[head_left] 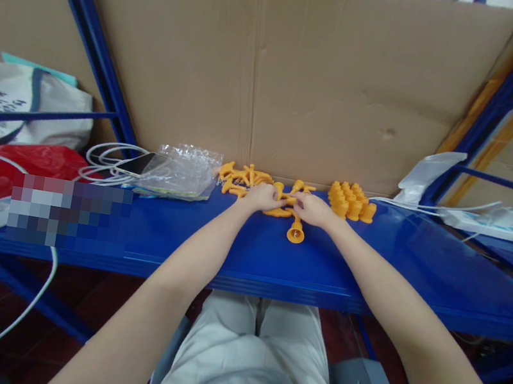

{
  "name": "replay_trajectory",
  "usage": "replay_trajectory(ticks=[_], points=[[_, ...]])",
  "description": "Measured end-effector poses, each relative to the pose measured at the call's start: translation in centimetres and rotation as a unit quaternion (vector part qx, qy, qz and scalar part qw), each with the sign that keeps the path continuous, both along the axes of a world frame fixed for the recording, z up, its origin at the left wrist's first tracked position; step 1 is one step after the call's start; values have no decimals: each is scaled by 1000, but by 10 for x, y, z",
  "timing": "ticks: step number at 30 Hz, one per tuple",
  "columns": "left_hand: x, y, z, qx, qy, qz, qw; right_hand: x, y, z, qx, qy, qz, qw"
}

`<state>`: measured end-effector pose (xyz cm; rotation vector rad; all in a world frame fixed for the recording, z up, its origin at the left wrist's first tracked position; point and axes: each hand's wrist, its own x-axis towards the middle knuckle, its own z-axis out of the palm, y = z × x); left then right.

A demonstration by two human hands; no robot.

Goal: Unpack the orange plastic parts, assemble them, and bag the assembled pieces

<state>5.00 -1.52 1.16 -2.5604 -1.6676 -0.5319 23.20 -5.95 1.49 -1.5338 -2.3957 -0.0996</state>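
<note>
My left hand (263, 197) and my right hand (311, 209) meet over the blue shelf top. Their fingers are closed around a small orange plastic piece (288, 201) between them, whose exact shape the fingers hide. Just below my right hand lies an orange bell-shaped part (295, 232) with its round open end facing me. Another orange curved piece (276, 212) rests under my fingers. Beyond my right hand is one more orange part (299, 186). A loose pile of orange branched pieces (244, 176) lies beyond my left hand.
Orange cup-shaped parts (351, 202) stand in rows on the right. Clear plastic bags (186, 171), a phone (137, 163) and coiled white cable (100, 161) lie left. A cardboard panel (304, 76) closes the back; blue posts (91, 36) frame it. A power strip (494, 226) lies far right.
</note>
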Motion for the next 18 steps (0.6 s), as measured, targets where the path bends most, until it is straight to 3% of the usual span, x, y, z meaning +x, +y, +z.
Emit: replay_trajectory(ticks=[4, 7, 18], points=[[1, 3, -3, -45, -41, 11, 998, 8, 0, 6, 47, -16, -81, 995], [3, 3, -4, -40, -68, 22, 997, 14, 4, 5, 42, -26, -112, 992], [12, -4, -3, 2, -44, 38, 998, 16, 9, -2, -17, -77, -128, 989]])
